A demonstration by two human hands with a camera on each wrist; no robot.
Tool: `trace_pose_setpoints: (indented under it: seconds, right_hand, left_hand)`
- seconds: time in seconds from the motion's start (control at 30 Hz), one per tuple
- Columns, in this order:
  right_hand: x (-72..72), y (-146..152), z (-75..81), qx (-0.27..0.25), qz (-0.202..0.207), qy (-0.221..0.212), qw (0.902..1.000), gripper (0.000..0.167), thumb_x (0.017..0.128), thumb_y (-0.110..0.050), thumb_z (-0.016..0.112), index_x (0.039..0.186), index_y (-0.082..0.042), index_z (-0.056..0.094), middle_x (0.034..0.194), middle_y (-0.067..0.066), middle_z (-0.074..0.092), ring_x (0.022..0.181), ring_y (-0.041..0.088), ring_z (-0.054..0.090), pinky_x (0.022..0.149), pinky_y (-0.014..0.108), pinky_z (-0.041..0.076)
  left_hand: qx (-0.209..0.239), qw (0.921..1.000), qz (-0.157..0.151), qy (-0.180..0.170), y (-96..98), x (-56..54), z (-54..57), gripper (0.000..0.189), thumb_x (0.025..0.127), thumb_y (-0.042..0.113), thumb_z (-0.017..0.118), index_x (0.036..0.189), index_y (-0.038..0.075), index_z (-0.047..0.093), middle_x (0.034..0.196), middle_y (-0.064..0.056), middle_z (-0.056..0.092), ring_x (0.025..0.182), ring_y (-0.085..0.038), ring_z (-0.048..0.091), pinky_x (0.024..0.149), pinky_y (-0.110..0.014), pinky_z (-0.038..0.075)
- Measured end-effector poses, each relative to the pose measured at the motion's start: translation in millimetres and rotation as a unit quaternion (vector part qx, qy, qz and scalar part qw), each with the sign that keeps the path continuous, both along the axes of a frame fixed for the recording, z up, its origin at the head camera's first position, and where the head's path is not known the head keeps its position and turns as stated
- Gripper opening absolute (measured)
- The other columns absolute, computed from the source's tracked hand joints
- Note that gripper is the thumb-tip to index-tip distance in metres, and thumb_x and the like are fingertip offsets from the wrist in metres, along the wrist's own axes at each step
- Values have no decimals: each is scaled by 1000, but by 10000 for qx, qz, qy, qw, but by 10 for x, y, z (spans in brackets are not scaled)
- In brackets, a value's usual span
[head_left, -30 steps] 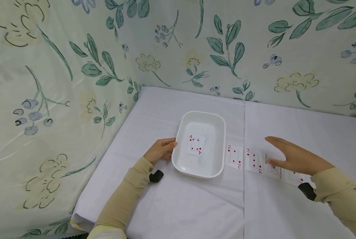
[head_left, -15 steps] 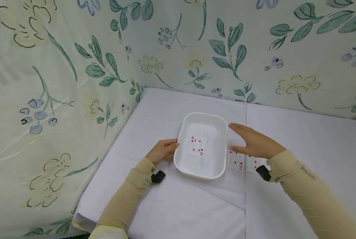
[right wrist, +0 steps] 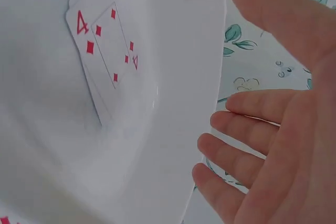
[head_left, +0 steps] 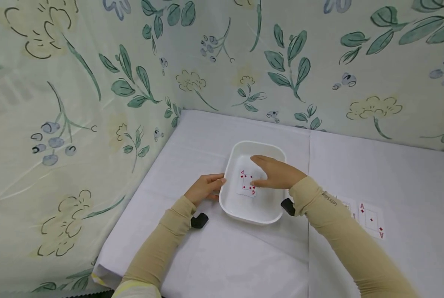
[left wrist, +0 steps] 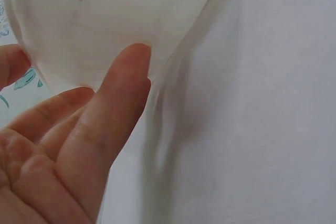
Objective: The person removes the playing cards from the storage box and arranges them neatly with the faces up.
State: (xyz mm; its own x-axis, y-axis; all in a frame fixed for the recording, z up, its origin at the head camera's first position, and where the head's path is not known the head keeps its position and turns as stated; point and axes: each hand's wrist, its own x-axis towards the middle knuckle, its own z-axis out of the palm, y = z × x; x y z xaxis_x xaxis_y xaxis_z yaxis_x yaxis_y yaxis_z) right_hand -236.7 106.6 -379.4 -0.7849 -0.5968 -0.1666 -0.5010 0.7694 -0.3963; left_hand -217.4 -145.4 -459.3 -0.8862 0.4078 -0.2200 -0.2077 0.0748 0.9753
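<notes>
A white plastic tub [head_left: 251, 213] stands on the cloth. In it a four of diamonds [head_left: 247, 191] lies face up, and the edge of another card shows beneath it in the right wrist view. My left hand [head_left: 204, 188] touches the tub's left side, its thumb [left wrist: 126, 85] and fingers fairly straight against the white wall. Over the tub hangs my right hand [head_left: 275, 171], thumb and fingers spread, holding nothing and overlapping part of the four. In the right wrist view its fingers [right wrist: 236, 166] overlap the tub's far rim.
To the right of the tub an ace of diamonds [head_left: 371, 221] lies face up, with another card [head_left: 347, 203] half hidden by the right sleeve [head_left: 330, 215]. White cloth [head_left: 244, 256] covers the table; a flowered curtain [head_left: 222, 74] rises behind and at the left.
My right hand has swung left from above the row of cards to above the tub. Its arm now covers the two and the three, while the ace shows. The left hand stays at the tub.
</notes>
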Motion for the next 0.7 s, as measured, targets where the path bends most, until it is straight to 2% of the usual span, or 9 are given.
trace_pose_setpoints:
  seconds: [0.27, 0.47, 0.6, 0.7]
  right_hand:
    - [-110, -318, -143, 555, -103, -425, 9975, 86, 79, -49, 64, 140, -2, 27, 144, 13, 26, 130, 28, 26, 105, 41, 22]
    - [-159, -433, -208, 1017, -374, -737, 9914, 89, 76, -48, 67, 140, -1, 27, 143, 14, 27, 129, 29, 26, 105, 42, 22]
    - [-170, -469, -271, 1254, -468, -816, 9876, 92, 74, -48, 69, 139, 2, 27, 142, 15, 29, 128, 30, 28, 104, 43, 24]
    - [-173, -479, -320, 1360, -488, -725, 9868, 92, 72, -48, 70, 137, 2, 30, 140, 16, 31, 126, 30, 32, 102, 42, 27]
  left_hand:
    - [-16, 10000, -57, 9, -7, 2, 10, 47, 91, 24, 56, 130, -1, 46, 116, -23, 55, 99, -33, 57, 72, -39, 52]
    - [46, 9997, -146, 201, -15, 10, 8, 52, 89, 29, 57, 130, -2, 45, 113, -20, 58, 95, -28, 60, 70, -38, 53]
    - [61, 9993, -178, 336, -17, 9, 0, 53, 89, 31, 57, 129, -3, 46, 111, -19, 59, 93, -25, 61, 69, -37, 53]
    - [-23, 9996, -133, 267, -11, 4, 4, 49, 91, 27, 55, 129, -2, 46, 112, -19, 58, 94, -26, 61, 69, -38, 53]
